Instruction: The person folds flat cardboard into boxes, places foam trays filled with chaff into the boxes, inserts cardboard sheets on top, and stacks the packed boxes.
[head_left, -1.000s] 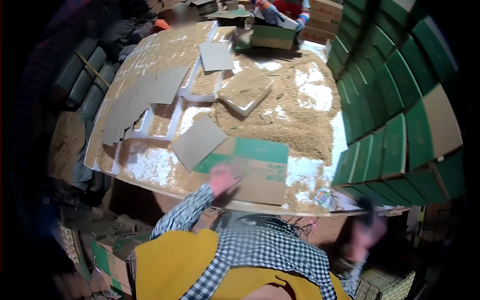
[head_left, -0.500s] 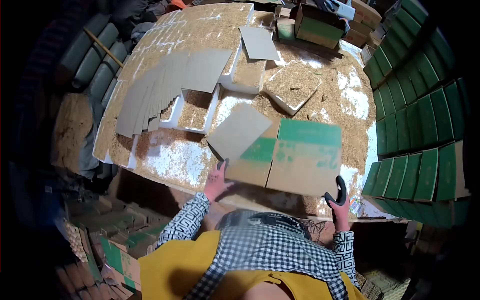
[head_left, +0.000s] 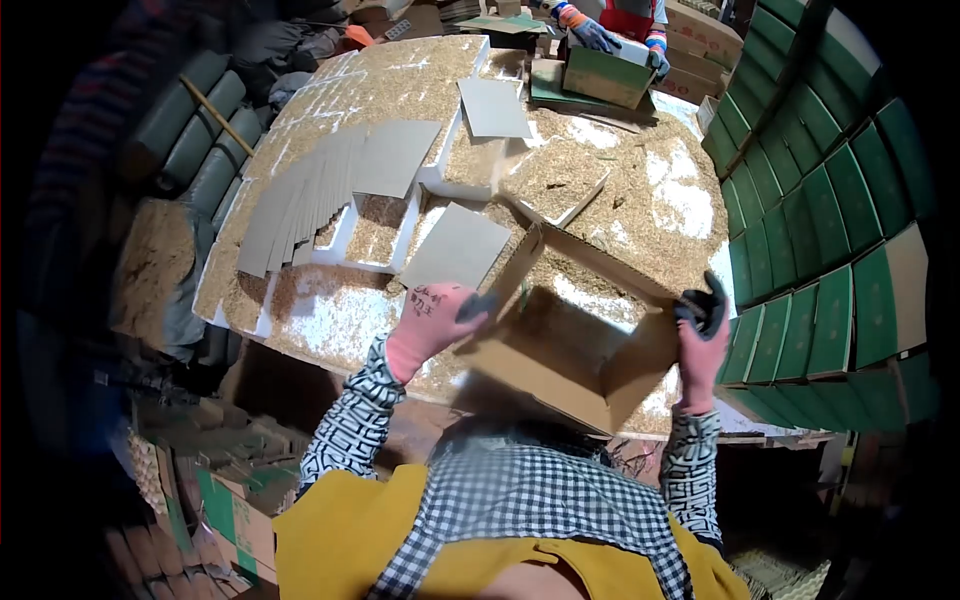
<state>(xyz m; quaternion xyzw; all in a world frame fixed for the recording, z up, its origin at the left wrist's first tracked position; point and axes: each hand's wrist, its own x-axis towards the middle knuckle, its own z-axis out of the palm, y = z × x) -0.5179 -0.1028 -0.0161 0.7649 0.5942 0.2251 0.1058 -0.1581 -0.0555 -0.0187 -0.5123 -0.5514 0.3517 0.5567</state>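
Note:
A cardboard box [head_left: 545, 380] stands unfolded into a four-sided frame over the near part of the table, its brown inner walls facing me. Sawdust shows through its open middle. At the left corner, my left hand [head_left: 440, 322], in a pink glove with dark fingertips, is closed at the box's edge; its grip is partly hidden. My right hand [head_left: 703, 335], gloved alike, holds the right wall, fingers up along the outside. Just beyond my left hand lies a loose grey cardboard sheet [head_left: 457, 246].
Sawdust-covered white foam trays [head_left: 375, 265] fill the table's left side, with fanned grey sheets [head_left: 310, 195] on top. Green cartons [head_left: 815, 260] are stacked along the right. At the far edge, a co-worker's gloved hands [head_left: 597, 36] are at an open carton [head_left: 607, 76].
The flat green-and-brown carton has opened into a box frame between my hands. My left hand has moved up, and my right hand slightly up. A co-worker's hands now show clearly at the far carton.

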